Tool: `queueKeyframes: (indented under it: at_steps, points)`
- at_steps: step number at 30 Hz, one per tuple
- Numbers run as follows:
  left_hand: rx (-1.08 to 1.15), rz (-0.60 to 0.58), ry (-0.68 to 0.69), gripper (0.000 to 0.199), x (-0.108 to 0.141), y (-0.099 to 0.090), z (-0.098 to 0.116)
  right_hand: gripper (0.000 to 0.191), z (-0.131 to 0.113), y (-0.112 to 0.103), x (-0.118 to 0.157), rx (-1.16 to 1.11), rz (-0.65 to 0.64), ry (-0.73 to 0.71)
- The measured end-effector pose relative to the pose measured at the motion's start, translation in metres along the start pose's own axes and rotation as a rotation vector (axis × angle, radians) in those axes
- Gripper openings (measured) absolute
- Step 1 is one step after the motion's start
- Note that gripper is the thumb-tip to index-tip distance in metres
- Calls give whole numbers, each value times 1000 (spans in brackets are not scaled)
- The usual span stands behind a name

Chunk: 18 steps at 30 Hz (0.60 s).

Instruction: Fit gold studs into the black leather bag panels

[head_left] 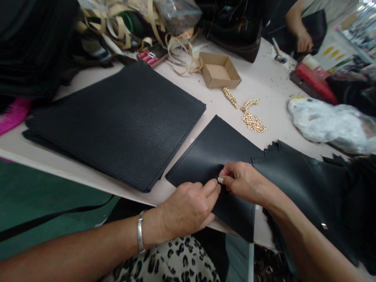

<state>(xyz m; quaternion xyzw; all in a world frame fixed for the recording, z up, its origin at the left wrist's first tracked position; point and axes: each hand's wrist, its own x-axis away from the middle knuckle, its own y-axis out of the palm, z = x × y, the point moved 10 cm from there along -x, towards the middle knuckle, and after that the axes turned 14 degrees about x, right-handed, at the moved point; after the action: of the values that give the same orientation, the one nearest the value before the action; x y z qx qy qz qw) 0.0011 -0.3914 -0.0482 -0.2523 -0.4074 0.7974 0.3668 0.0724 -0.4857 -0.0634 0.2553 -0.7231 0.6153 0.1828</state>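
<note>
Smooth black panel point(216, 143) — lying angled on pale table point(273, 90), middle slightly puckered.

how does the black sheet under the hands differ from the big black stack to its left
The sheet looks smooth, while the stack shows a pebbled grain. The sheet is smaller; the stack spreads wider. The left hand and right hand are at the sheet, while neither touches the stack. Both are black and lie on the table.
</note>
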Motion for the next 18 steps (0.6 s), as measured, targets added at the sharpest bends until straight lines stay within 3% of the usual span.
queueKeyframes:
  at_steps: [5, 8, 14, 18]
  points:
    - [34, -9, 2, 56, 0, 1, 0, 11, 5, 0, -7, -33, -40, 35]
    - [48, -14, -15, 56, 1, 0, 0, 13, 4, 5, -3, -112, -28, -18]
    - [2, 38, 8, 54, 1, -6, 4, 17, -14, -8, 34, 19, 469, -297]
    - [-18, 68, 5, 54, 1, -9, 4, 16, -17, -3, 41, 29, 522, -340]
